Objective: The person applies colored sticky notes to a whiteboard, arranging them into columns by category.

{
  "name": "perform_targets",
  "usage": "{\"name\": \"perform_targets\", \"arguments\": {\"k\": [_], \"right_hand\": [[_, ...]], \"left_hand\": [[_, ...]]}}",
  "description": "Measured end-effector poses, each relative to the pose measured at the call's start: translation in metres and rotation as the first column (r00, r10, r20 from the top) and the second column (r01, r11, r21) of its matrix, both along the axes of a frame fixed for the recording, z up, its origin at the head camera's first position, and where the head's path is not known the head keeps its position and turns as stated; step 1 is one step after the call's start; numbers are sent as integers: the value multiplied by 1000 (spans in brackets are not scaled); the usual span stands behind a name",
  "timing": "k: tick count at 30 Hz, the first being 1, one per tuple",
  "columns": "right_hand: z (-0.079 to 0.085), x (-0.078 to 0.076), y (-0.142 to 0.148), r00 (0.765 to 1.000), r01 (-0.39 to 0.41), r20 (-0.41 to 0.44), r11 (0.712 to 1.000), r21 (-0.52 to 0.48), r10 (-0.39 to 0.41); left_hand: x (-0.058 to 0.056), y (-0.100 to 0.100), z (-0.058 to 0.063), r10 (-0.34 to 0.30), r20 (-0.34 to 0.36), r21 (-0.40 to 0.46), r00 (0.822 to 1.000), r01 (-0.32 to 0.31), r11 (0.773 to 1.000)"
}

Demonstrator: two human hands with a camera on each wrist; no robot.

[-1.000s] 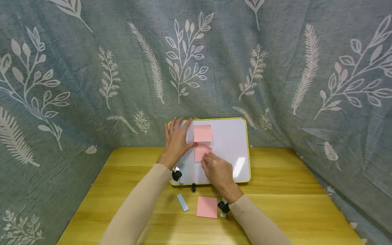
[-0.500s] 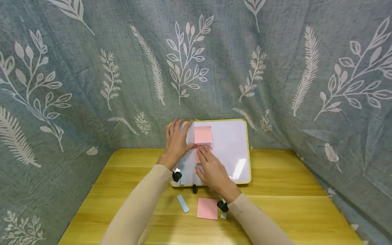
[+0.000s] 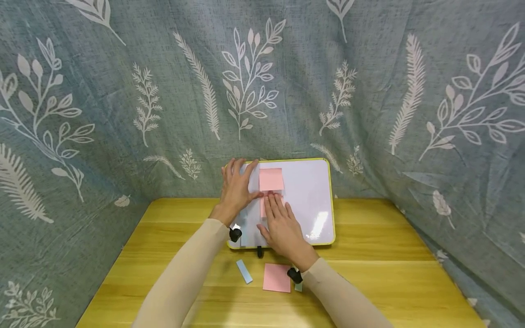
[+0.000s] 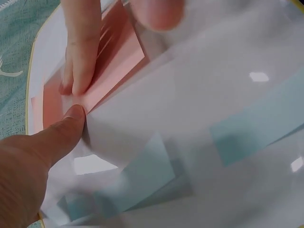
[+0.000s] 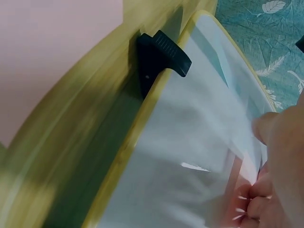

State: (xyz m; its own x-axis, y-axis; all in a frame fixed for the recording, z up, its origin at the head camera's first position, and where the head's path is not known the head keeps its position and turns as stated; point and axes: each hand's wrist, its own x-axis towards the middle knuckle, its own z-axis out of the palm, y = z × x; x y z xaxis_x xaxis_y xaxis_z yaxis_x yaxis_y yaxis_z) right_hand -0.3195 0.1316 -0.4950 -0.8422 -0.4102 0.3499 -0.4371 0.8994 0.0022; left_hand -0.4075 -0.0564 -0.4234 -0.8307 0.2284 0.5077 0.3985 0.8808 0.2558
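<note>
A white board point(image 3: 305, 191) with a yellow rim leans at the back of the table. One pink sticky note point(image 3: 271, 178) is on its upper part, and a second pink sticky note point(image 3: 263, 208) lies just below. My right hand point(image 3: 283, 228) presses that lower note with straight fingers, covering most of it. My left hand point(image 3: 237, 191) rests on the board's left side, fingers spread toward the top edge. Its thumb point(image 4: 66, 128) touches the lower note's corner in the left wrist view. Pale blue strips point(image 4: 142, 178) are stuck on the board, their free ends lifting.
A black clip point(image 3: 259, 252) grips the board's bottom edge. On the wooden table point(image 3: 369, 282) in front lie a pink sticky-note pad point(image 3: 276, 277), a blue strip pad point(image 3: 244, 272) and a small green pad point(image 3: 298, 287), partly hidden by my right wrist. Patterned cloth point(image 3: 262, 91) hangs behind.
My right hand has gone from pinching the lower note's edge to lying flat over it, its fingers now straightened upward. The left hand has stayed in place.
</note>
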Motion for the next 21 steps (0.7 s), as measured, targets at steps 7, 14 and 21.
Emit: {"name": "perform_targets", "arguments": {"k": [7, 14, 21], "right_hand": [[-1, -1, 9, 995, 65, 76, 998, 9, -65], [0, -1, 23, 993, 95, 69, 995, -15, -94], [-3, -1, 27, 991, 121, 58, 993, -6, -121]], "left_hand": [[-1, 0, 1, -16, 3, 13, 1000, 16, 1000], [-3, -1, 2, -25, -12, 14, 1000, 25, 1000], [-4, 1, 1, -27, -21, 30, 999, 27, 999]]}}
